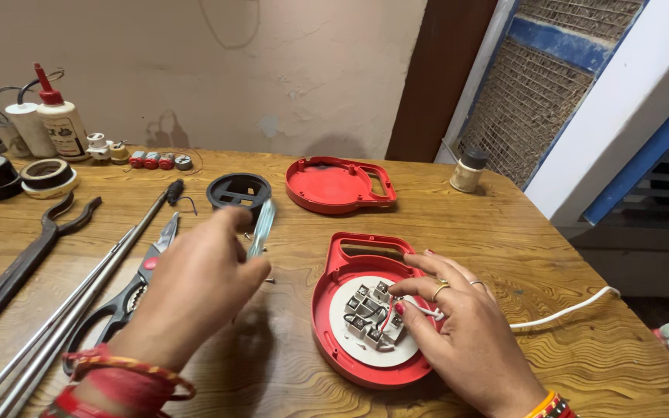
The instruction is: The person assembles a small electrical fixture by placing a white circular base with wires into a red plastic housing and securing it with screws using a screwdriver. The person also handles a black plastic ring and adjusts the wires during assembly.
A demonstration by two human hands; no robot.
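Your right hand (466,329) rests on the open red housing (342,348) at lower centre of the frame, fingertips pinched together on the wires (420,310) over its white terminal plate (350,298). Your left hand (195,290), left of the housing and apart from it, is closed around a pale-handled screwdriver (262,226), held above the wooden table (288,371).

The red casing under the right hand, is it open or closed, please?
Open: the red casing shows its white plate and terminals; the lid lies apart.
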